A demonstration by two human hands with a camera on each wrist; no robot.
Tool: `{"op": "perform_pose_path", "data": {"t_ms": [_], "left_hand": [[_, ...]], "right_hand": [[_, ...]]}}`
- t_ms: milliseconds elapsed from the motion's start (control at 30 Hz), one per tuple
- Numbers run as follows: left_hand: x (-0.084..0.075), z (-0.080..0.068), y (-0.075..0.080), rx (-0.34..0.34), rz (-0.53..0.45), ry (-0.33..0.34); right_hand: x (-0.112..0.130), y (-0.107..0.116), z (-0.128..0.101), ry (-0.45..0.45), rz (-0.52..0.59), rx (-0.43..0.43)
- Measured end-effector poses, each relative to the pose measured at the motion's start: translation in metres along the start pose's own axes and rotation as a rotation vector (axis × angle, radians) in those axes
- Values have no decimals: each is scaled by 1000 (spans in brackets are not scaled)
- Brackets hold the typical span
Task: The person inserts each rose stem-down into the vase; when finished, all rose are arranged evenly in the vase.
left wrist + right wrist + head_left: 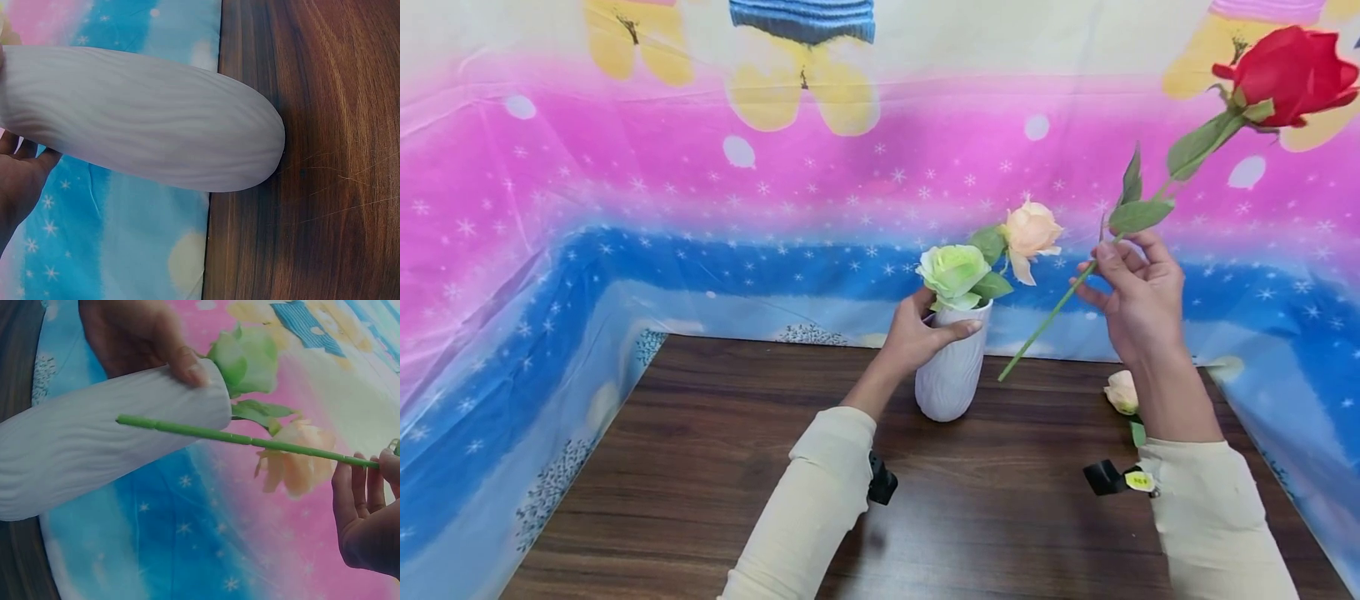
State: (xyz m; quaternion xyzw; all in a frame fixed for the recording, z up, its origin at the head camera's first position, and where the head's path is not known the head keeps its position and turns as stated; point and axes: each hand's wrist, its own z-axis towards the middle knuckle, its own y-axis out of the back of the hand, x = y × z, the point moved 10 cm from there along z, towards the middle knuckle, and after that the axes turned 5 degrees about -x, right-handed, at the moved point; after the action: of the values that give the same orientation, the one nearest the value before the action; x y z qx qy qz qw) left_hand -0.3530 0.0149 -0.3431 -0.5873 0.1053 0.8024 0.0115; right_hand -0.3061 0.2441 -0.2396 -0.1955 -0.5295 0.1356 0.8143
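While our left hand [917,333] grips the white vase [951,375] near its mouth, our right hand [1142,300] holds a red rose [1292,75] up in the air to the right of it. We have the left thumb laid along the vase just below the rim and the fingers round the other side, so that grip is closed on the vase. With the right hand we pinch the rose's green stem [1052,317] between thumb and fingertips, below its leaves [1141,216]. The bloom points up and to the right; the bare end of the stem slants down to the left, near the vase but apart from it in the head view. From the right wrist we see that stem cross in front of the vase and the flowers.

We have the vase over the wooden table [737,467], towards its far edge, with its mouth leaning slightly right; we cannot tell whether its base touches the wood. A green rose [953,273] sits at the mouth, and a peach rose [1033,229] leans out beyond it to the right. By our right forearm a cream rose [1122,392] lies on the table, partly hidden. Behind everything we see a pink and blue cloth [662,150] printed with snowflakes.
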Motion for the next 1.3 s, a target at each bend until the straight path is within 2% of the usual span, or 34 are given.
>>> {"op": "perform_pose_path", "data": {"t_ms": [433,567,667,1133,1300], "left_hand": [[-3,0,0,6,-5,-17],[-3,-1,1,3,-4,-12],[-2,-1,1,0,-2,-4],[-3,-2,1,2,1,0],[-3,-2,0,10,-1,-1]], "right_hand": [[38,-12,26,123,196,-160],[42,-15,29,157,246,-195],[40,-16,30,169,245,-209],[14,-41,22,239,-87,-107],[-4,-52,19,238,-155,-55]]}}
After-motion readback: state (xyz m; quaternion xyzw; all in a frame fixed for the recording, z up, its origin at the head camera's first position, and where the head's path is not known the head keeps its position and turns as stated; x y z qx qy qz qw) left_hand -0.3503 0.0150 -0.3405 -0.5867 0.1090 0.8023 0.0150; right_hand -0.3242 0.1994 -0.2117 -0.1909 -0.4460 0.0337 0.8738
